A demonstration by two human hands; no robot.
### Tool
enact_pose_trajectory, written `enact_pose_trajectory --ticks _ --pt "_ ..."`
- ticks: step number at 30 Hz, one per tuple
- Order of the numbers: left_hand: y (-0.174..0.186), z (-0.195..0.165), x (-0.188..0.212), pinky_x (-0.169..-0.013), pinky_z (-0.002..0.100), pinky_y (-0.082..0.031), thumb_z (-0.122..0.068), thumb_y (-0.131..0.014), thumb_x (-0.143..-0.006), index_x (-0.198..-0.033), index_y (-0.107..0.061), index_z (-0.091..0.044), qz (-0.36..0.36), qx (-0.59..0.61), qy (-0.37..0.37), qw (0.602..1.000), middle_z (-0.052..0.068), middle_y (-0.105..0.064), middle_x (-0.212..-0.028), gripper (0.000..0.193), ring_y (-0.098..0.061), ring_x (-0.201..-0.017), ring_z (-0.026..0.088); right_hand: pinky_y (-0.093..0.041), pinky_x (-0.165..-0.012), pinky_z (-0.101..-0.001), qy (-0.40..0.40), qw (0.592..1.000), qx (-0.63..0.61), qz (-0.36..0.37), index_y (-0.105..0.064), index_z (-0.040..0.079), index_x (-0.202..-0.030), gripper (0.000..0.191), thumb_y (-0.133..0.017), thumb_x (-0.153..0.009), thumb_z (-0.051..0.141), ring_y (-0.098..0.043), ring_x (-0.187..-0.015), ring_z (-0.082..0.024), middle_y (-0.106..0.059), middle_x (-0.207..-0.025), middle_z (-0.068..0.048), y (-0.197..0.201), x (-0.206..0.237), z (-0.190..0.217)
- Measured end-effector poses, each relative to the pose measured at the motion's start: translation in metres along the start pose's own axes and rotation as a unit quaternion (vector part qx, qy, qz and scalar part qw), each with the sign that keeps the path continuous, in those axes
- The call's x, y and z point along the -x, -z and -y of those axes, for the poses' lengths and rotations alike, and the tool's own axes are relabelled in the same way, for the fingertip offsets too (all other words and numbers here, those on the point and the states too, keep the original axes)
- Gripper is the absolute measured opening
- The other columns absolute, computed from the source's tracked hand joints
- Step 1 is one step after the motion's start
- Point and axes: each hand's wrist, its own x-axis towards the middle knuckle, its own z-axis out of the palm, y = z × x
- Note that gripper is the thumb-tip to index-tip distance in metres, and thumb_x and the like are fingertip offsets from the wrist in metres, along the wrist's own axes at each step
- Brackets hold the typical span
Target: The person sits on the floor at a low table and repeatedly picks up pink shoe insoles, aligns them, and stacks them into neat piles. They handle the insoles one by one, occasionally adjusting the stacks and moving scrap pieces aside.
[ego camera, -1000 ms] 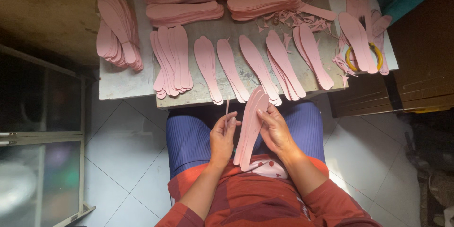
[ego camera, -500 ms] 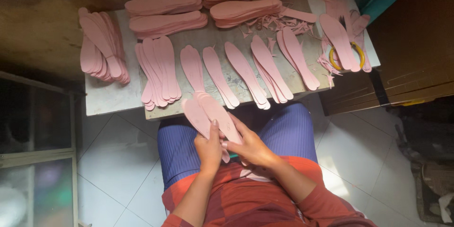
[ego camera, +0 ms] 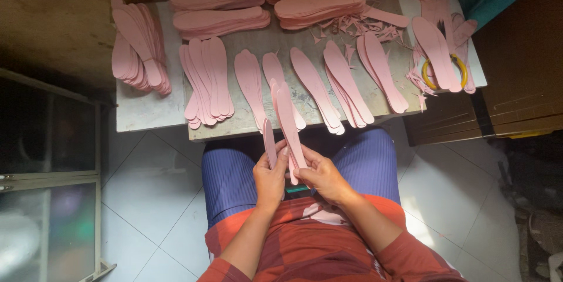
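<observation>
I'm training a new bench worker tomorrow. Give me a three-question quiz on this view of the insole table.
1. True or false: both hands hold pink insole pieces over the lap.
2. What lies under the insole at the table's right end? A) yellow ring B) scissors C) brush
3. Name the litter near the table's far middle.

Key:
1. True: left hand and right hand grip pink insole pieces.
2. A, the yellow ring on the table.
3. Small pink offcuts.

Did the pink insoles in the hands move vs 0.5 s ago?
Yes. The held pink insoles have swung upright: their tips, which leaned left below the table edge, now point up across it. Both hands, left and right, grip them.
</observation>
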Motion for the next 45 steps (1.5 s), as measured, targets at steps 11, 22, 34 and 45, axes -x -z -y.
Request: enact_pose_trajectory --ticks 11,22,34,45 --pt "0.007 0.024 -0.003 -0.061 0.026 -0.052 -0.012 -0.074 -0.094 -0.119 -0.074 0.003 0.021 -0.06 0.003 0.998 0.013 -0.076 -0.099 0.029 -0.065 -0.076 0.015 -0.056 -0.075 -0.0276 -0.035 0.998 -0.052 -0.003 -0.052 0.002 -0.149 0.049 -0.054 -0.101 0.012 -0.067 -0.085 -0.014 -0.067 -0.108 -0.008 0.001 0.0 0.001" --pt "-0.001 0.008 0.0 -0.052 0.028 -0.059 -0.029 -0.053 -0.105 -0.123 -0.062 0.003 0.052 -0.042 -0.01 0.998 0.012 -0.073 -0.098 0.038 -0.076 -0.077 0.016 -0.056 -0.086 -0.0329 0.144 0.931 0.279 -0.185 -0.053 0.007 -0.147 0.046 -0.055 -0.101 0.013 -0.07 -0.097 -0.019 -0.071 -0.106 -0.008 -0.001 -0.014 0.013" --pt "0.007 0.02 -0.001 -0.062 0.03 -0.06 -0.017 -0.039 -0.106 -0.112 -0.054 0.001 0.029 -0.064 -0.009 0.997 0.015 -0.073 -0.088 0.024 -0.073 -0.071 0.018 -0.056 -0.061 -0.0489 0.168 0.642 0.676 -0.319 -0.054 0.002 -0.141 0.054 -0.065 -0.093 0.023 -0.07 -0.075 -0.036 -0.066 -0.098 -0.016 -0.005 -0.109 0.04" --pt "0.015 0.022 -0.011 -0.066 0.026 -0.055 -0.019 -0.058 -0.105 -0.111 -0.061 0.002 0.002 0.046 -0.052 0.998 0.007 -0.07 -0.095 0.022 -0.068 -0.081 0.01 -0.053 -0.088 -0.0445 0.29 0.758 0.553 -0.19 -0.063 0.004 -0.135 0.042 -0.067 -0.097 0.023 -0.064 -0.105 -0.032 -0.069 -0.112 -0.014 -0.02 -0.034 0.055"
